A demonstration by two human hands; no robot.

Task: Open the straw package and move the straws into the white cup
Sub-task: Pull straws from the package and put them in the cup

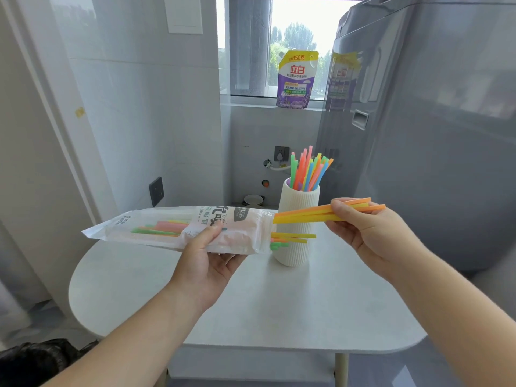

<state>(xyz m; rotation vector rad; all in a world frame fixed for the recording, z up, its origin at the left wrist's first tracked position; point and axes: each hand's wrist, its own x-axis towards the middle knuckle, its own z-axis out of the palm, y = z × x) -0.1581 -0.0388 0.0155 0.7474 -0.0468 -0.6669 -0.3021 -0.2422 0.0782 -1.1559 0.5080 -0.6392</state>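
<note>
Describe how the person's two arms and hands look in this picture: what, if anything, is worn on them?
Both arms are bare as far as the picture shows them, with no sleeves in view. The left hand and the right hand wear no gloves. No ring, watch or bracelet shows on either hand or wrist, and no markings can be seen.

The white table (279, 303) has rounded corners. A ribbed white cup (300, 198) stands upright near its far edge, holding coloured straws (307, 171).
</note>
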